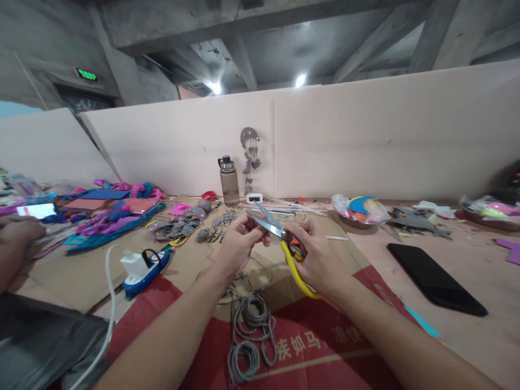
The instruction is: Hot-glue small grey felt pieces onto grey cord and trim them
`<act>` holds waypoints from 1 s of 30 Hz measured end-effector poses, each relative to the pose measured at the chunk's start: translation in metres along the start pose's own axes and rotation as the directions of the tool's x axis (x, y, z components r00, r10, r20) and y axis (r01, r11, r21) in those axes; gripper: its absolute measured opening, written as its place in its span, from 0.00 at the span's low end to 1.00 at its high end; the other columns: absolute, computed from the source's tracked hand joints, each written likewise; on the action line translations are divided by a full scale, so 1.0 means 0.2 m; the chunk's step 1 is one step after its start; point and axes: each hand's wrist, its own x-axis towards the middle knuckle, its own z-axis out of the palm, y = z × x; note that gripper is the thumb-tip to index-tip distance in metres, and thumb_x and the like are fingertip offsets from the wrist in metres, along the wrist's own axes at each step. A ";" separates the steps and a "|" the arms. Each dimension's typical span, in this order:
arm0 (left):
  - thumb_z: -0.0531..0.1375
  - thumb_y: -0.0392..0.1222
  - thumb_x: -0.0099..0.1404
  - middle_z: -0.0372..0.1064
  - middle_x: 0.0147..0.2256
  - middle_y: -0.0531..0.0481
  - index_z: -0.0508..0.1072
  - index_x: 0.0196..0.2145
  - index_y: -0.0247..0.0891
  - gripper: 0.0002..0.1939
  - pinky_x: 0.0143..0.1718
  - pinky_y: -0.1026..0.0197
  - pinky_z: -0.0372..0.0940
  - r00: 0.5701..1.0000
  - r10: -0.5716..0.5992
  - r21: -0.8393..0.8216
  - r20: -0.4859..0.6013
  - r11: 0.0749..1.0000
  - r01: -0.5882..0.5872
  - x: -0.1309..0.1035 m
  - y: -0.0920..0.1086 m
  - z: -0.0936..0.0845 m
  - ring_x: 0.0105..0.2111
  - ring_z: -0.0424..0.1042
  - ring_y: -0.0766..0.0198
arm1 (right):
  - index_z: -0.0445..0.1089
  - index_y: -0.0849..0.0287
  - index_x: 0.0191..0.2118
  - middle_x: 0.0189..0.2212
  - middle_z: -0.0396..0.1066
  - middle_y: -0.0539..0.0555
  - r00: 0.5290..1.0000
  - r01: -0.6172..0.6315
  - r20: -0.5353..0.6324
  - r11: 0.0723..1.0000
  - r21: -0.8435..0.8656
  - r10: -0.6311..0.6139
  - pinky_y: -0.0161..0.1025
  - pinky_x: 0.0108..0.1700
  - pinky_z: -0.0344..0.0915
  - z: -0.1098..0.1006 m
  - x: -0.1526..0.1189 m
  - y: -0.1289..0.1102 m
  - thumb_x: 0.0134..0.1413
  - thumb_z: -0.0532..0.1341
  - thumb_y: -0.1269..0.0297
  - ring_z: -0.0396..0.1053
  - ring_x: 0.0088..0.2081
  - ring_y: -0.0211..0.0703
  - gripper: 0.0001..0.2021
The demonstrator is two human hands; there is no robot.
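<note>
Low over the cardboard, the loops of grey cord (254, 311) lie in the gap between the two forearms, while beyond the hands the water bottle (229, 181) stands upright by the partition (365, 135), with thin sticks (284, 208) spread flat to its right. To the left, the blue power strip (145, 273) and its white cable (108, 292) block a low sideways pass, with the grey felt pile (174, 226) farther back. On the right, bare tabletop (368, 246) leaves a lane between the plastic-covered bowl (359, 214) and the black phone (434, 279).
</note>
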 end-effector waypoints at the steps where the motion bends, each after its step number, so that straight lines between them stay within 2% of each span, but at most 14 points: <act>1: 0.63 0.38 0.54 0.68 0.27 0.52 0.70 0.33 0.35 0.08 0.26 0.66 0.63 1.000 0.002 0.001 0.002 1.000 -0.002 0.00 0.00 0.00 0.22 0.66 0.71 | 0.64 0.54 0.49 0.37 0.56 0.55 1.000 -0.001 0.002 1.000 -0.014 0.001 0.40 0.39 0.64 0.00 0.00 0.00 0.47 0.57 0.71 0.60 0.36 0.42 0.20; 12: 0.63 0.36 0.53 0.67 0.25 0.53 0.71 0.30 0.33 0.07 0.24 0.66 0.62 1.000 0.012 0.031 -0.012 0.999 -0.011 0.01 -0.02 -0.02 0.22 0.66 0.71 | 0.65 0.53 0.50 0.39 0.59 0.57 0.999 -0.031 0.017 0.989 -0.145 0.034 0.39 0.37 0.64 0.00 0.00 0.01 0.51 0.56 0.67 0.63 0.35 0.42 0.18; 17: 0.65 0.40 0.52 0.67 0.25 0.53 0.71 0.30 0.33 0.09 0.25 0.66 0.62 0.999 -0.020 0.033 -0.031 0.999 0.021 0.04 -0.04 -0.05 0.21 0.66 0.72 | 0.66 0.53 0.49 0.38 0.61 0.56 0.998 -0.042 0.039 0.993 -0.114 0.047 0.39 0.38 0.63 0.00 0.01 0.02 0.52 0.56 0.67 0.63 0.33 0.41 0.17; 21: 0.66 0.41 0.51 0.68 0.26 0.53 0.70 0.33 0.33 0.13 0.24 0.67 0.62 0.997 -0.036 0.017 -0.065 0.999 0.037 0.05 -0.05 -0.07 0.21 0.66 0.72 | 0.68 0.56 0.47 0.37 0.66 0.55 0.994 -0.099 0.038 0.994 -0.041 0.100 0.39 0.42 0.61 0.02 0.03 0.06 0.51 0.57 0.69 0.63 0.39 0.43 0.16; 23: 0.66 0.41 0.51 0.68 0.26 0.53 0.70 0.36 0.33 0.15 0.24 0.67 0.62 0.995 -0.024 0.017 -0.094 1.000 0.025 0.06 -0.04 -0.08 0.21 0.66 0.72 | 0.69 0.57 0.44 0.37 0.67 0.56 0.982 -0.166 0.078 0.984 -0.064 0.171 0.39 0.44 0.60 0.05 0.03 0.09 0.50 0.57 0.70 0.64 0.41 0.44 0.13; 26: 0.66 0.40 0.50 0.67 0.26 0.54 0.69 0.37 0.33 0.16 0.24 0.67 0.62 0.991 0.002 0.037 -0.137 0.999 0.003 0.06 -0.04 -0.08 0.21 0.66 0.72 | 0.70 0.58 0.40 0.38 0.66 0.57 0.937 -0.269 0.177 0.946 -0.182 0.301 0.39 0.40 0.60 0.08 0.01 0.12 0.49 0.57 0.68 0.65 0.37 0.43 0.11; 30: 0.66 0.41 0.51 0.67 0.25 0.55 0.68 0.35 0.33 0.15 0.27 0.66 0.63 0.992 -0.015 0.050 -0.129 0.998 0.022 0.07 -0.05 -0.09 0.22 0.68 0.71 | 0.69 0.59 0.41 0.41 0.63 0.60 0.900 -0.271 0.257 0.912 -0.307 0.353 0.39 0.38 0.60 0.12 -0.03 0.13 0.48 0.58 0.68 0.67 0.36 0.44 0.12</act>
